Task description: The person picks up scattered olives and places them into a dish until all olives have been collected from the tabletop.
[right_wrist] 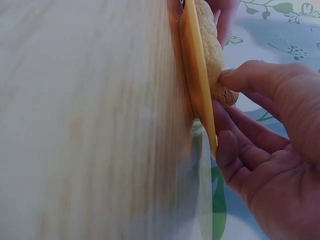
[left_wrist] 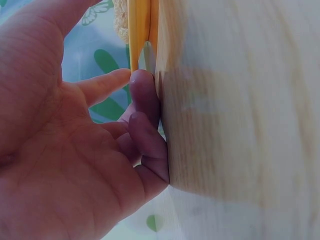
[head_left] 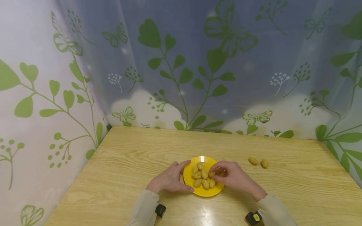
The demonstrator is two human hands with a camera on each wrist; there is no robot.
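A round yellow plate (head_left: 207,192) sits on the table with several unshelled peanuts (head_left: 204,174) on it. At its left side my left hand (head_left: 169,179) holds the rim, thumb at the near edge and forefinger at the far edge. In the left wrist view, the other fingers of that hand curl beside the plate's edge, near the wood. Over the plate's right side, my right hand (head_left: 233,176) pinches a peanut (right_wrist: 225,96) between thumb and fingers. That peanut is close over the plate, beside the other peanuts, and is partly hidden by the fingers.
Two more peanuts, one on the left (head_left: 253,161) and one on the right (head_left: 264,163), lie on the wooden table (head_left: 135,153) beyond the right hand. A curtain (head_left: 195,75) printed with leaves and butterflies hangs along the table's back and sides.
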